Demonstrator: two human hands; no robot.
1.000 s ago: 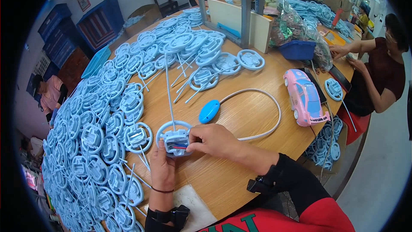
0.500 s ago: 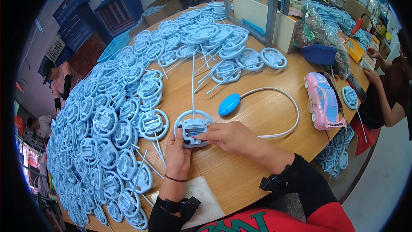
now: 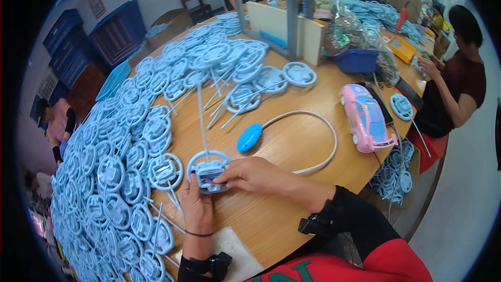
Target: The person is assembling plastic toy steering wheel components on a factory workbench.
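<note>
A light-blue toy steering wheel (image 3: 224, 155) with a long thin rod rests on the table in front of me, its open compartment facing up. My left hand (image 3: 198, 211) grips the wheel's near left side, fingers wrapped round its edge. At the compartment, my right hand (image 3: 255, 176) has its thumb and fingers pinched together. A small bit of red shows by those fingertips, too small to name. Just beyond my hands lies a blue oval handset (image 3: 250, 137) on a white cable (image 3: 334, 141).
A large heap of steering wheels (image 3: 112, 169) covers the left side. To the right are a pink toy car (image 3: 362, 117), a single wheel (image 3: 402, 107) and a blue bin (image 3: 357, 61). Metal posts (image 3: 293, 21) stand at the back. A co-worker (image 3: 454, 73) sits at the far right.
The whole scene has slid left in the picture as my view turned right. Both hands remain at the same wheel. More of the co-worker at the right now shows.
</note>
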